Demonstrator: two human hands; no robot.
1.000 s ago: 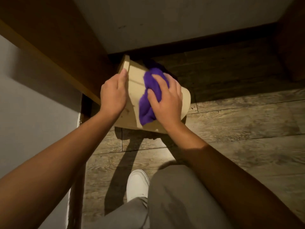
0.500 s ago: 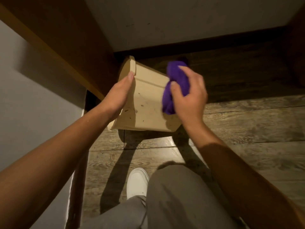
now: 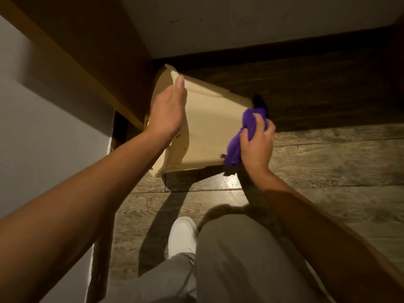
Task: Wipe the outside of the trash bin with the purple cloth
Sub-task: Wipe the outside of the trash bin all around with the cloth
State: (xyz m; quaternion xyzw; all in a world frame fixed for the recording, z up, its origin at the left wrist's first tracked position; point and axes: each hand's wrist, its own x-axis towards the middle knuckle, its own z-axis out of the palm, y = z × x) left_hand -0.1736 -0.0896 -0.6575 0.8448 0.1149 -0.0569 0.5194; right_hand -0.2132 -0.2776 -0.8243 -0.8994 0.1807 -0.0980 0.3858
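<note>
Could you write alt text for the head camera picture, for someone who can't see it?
Seen from above, a person's right hand presses a bunched purple cloth against the right edge of a beige trash bin, which is tipped over on a wooden floor. The left hand rests flat on the bin's left side, steadying it. A white shoe shows below.

Floor (image 3: 317, 167): wood-grain planks, grey-brown, seams running left to right; far strip by the wall in deep shadow. Glossy highlight on the plank just below the bin.

Trash bin (image 3: 209, 132): beige, tipped over with its side wall facing up; whether the lower edge touches the planks cannot be told. Dark specks on its wall.

White shoe (image 3: 182, 235): sole on the planks, near the bottom centre, well apart from the bin.

Long arm shadows fall across the boards between shoe and bin
</note>
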